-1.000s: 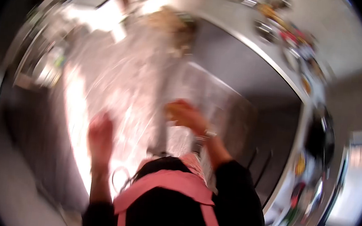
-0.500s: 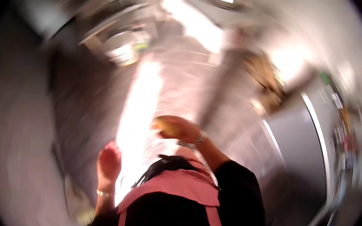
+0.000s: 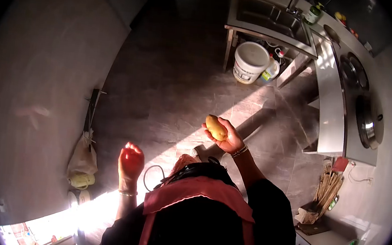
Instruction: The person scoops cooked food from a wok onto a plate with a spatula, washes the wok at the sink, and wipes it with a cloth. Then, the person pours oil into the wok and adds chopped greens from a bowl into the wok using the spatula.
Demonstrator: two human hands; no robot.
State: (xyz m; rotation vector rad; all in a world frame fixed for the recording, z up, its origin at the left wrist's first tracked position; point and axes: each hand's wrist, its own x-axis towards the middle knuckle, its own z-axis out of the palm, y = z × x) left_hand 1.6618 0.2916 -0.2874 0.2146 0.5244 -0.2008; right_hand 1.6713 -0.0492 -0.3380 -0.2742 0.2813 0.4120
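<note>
In my right hand (image 3: pixel 230 139) is a yellow-skinned potato (image 3: pixel 216 128), held in front of my body with the fingers wrapped round its side. My left hand (image 3: pixel 131 162) is raised at the left, apart from the potato. Its fingers are loosely curled and partly lit by the sun, and nothing shows in them. A bracelet circles each wrist. Below the hands, a pink apron (image 3: pixel 203 194) covers my dark clothing.
Ahead on the right is a sink (image 3: pixel 274 19), with a white bucket (image 3: pixel 250 61) and a jug (image 3: pixel 271 69) below. A counter with pans (image 3: pixel 366 122) runs along the right, near bundled wood (image 3: pixel 327 189). A cloth bag (image 3: pixel 83 156) hangs at the left wall.
My view has swung to the left, so the sink and bucket now appear further right. The blur has gone. The potato stays in my right hand, and my left hand remains raised.
</note>
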